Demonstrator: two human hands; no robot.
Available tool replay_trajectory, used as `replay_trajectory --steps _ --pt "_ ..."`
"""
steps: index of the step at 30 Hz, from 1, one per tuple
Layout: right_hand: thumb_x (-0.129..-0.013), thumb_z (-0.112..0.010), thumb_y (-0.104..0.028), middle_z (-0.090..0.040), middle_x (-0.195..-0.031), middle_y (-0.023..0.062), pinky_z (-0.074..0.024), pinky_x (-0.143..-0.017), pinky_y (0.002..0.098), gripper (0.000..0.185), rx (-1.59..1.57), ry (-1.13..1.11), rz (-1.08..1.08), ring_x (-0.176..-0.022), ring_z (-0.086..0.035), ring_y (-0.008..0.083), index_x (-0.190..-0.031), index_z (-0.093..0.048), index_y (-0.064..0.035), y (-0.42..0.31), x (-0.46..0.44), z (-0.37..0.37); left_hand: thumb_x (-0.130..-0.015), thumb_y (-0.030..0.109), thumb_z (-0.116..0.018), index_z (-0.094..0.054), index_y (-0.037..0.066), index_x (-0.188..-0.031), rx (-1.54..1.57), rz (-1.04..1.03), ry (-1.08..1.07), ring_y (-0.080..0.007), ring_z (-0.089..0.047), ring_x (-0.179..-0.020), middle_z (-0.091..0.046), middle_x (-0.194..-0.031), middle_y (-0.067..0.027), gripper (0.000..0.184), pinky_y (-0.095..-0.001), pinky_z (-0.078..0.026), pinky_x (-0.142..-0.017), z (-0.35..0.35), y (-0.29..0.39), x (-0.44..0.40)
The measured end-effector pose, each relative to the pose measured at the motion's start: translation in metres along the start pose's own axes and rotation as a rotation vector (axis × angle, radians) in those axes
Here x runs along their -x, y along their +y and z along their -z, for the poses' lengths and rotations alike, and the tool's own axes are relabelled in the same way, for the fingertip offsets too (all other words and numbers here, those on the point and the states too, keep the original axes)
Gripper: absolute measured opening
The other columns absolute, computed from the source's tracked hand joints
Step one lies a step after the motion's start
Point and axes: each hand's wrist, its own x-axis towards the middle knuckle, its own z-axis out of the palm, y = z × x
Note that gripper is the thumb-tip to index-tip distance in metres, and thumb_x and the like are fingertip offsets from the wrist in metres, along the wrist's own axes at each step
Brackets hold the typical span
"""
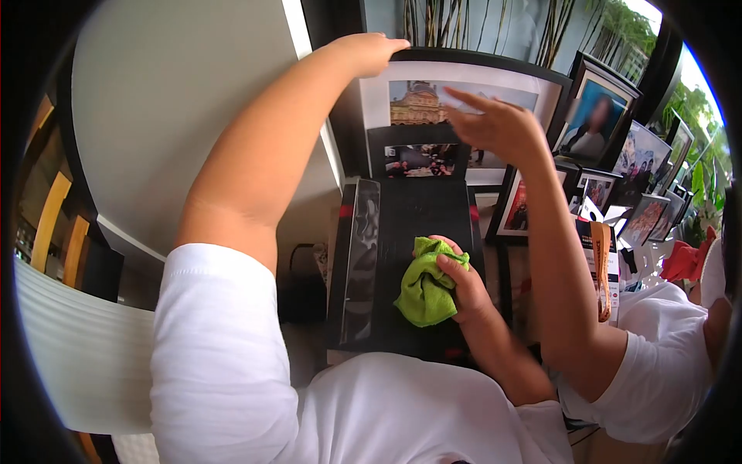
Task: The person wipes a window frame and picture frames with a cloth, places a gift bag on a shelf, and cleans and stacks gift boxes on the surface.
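Observation:
My left hand (pixel 372 54) reaches far forward and grips the top left corner of a large black picture frame (pixel 479 59), which stands upright and has a wide white mount. A crumpled green cloth (pixel 427 288) is bunched in my right hand (pixel 466 288), above a black case or album-like box (pixel 417 213) with a glossy strip along its left. A smaller dark frame (pixel 421 160) leans in front of the large one. From the right, a co-worker's hand (pixel 498 127) reaches out with fingers spread before the large picture.
Several framed photos crowd the right side, among them a portrait frame (pixel 595 116). The co-worker's white sleeve (pixel 618 387) is close on my right. An orange lanyard (pixel 601 271) hangs there. A pale panel (pixel 193 100) rises on the left.

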Motion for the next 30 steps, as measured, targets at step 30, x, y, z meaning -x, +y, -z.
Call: replay_trajectory --steps 30 --pt "-0.085 -0.058 -0.011 -0.052 -0.105 0.0066 -0.0479 -0.083 0.0336 0.039 -0.033 0.004 -0.036 -0.096 -0.055 0.0175 -0.121 -0.043 -0.0086 -0.005 0.004 -0.003 -0.082 -0.002 -0.044 -0.047 0.011 -0.123 -0.203 0.195 0.040 -0.0307 -0.058 -0.099 -0.054 -0.112 -0.0166 0.043 -0.0388 -0.049 -0.084 -0.009 0.021 -0.006"
